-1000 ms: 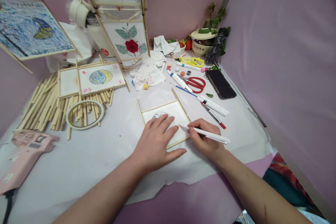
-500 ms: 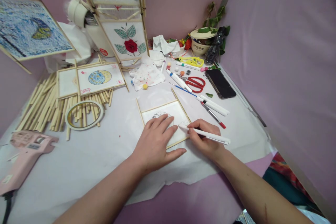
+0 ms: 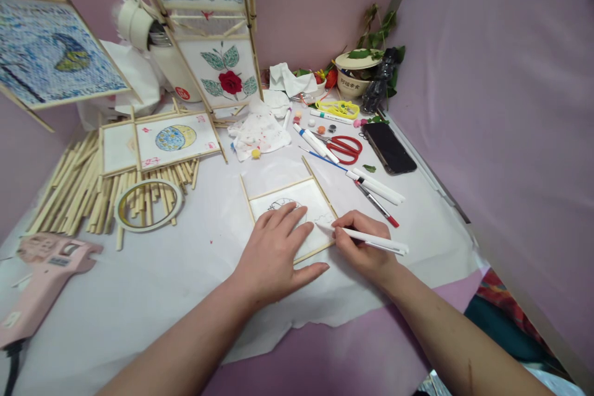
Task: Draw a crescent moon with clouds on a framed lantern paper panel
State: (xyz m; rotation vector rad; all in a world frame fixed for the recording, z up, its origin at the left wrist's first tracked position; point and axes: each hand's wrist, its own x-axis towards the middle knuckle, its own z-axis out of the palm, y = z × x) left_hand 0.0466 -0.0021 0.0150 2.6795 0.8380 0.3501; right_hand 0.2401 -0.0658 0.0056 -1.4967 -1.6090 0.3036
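A white sheet of paper in a thin wooden stick frame lies on the table in front of me. It bears a round black line drawing, partly covered by my fingers, and fine lines at its right side. My left hand rests flat across the sheet and the frame's lower left part, fingers spread. In my right hand is a white pen, pinched between thumb and fingers, its tip at the paper near the fine lines.
Left are wooden sticks, a tape roll and a pink glue gun. Finished painted panels stand and lie behind. To the right are red-handled scissors, markers and a phone. A lidded bowl stands farther back.
The pen tip has shifted very slightly within the right side of the sheet. My left hand stays in place, and the view has moved a touch.
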